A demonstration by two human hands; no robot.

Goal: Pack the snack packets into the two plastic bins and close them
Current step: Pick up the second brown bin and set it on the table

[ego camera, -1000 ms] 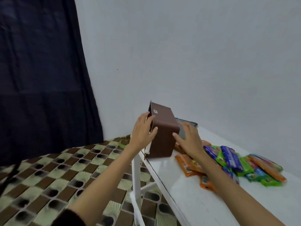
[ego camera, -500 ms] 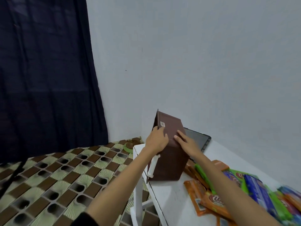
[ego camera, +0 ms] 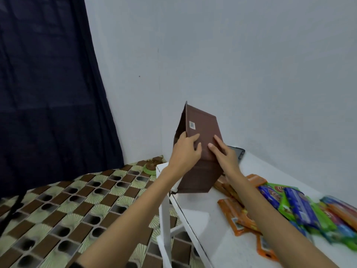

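bin (ego camera: 201,151) on table (ego camera: 212,225), packets (ego camera: 289,207) rt

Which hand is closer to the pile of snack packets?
Right. The right hand presses the brown bin on its side nearest the snack packets; the left hand holds its opposite edge, farther away.

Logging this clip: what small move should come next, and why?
Probably tip the brown bin down flat onto the table, opening up. It stands on end at the table's corner, left hand gripping its edge, right hand flat on its labelled face, and the snack packets lie unpacked beside it.
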